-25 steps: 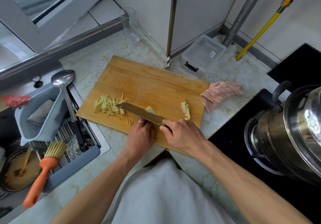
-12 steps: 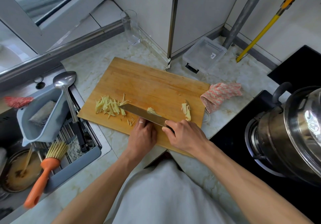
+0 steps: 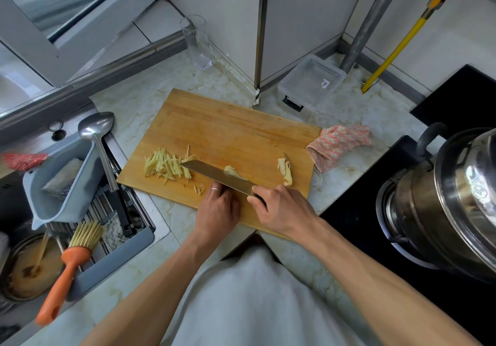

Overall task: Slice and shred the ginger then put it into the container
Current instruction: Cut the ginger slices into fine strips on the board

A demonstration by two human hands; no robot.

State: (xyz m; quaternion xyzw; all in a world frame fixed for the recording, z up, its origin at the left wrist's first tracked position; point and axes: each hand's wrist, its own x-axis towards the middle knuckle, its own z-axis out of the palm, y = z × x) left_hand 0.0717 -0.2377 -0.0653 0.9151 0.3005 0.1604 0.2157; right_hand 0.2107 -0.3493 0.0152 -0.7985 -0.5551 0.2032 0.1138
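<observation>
A wooden cutting board (image 3: pixel 214 131) lies on the marble counter. On its left part is a pile of ginger shreds (image 3: pixel 163 164), and a trimmed ginger scrap (image 3: pixel 284 169) lies near its right edge. My right hand (image 3: pixel 281 211) grips the handle of a cleaver (image 3: pixel 212 172) whose tip touches the shred pile. My left hand (image 3: pixel 217 208) sits right against the blade's near side, its fingers curled down on a small stack of ginger slices (image 3: pixel 231 170) that peeks out past the blade. A clear plastic container (image 3: pixel 312 82) stands beyond the board at the wall.
A pink cloth (image 3: pixel 338 141) lies off the board's right corner. A steel pot (image 3: pixel 451 198) sits on the black hob at right. At left the sink holds a grey basket (image 3: pixel 61 179), ladle (image 3: pixel 99 136) and orange brush (image 3: pixel 69 262). A glass (image 3: pixel 197 42) stands by the window.
</observation>
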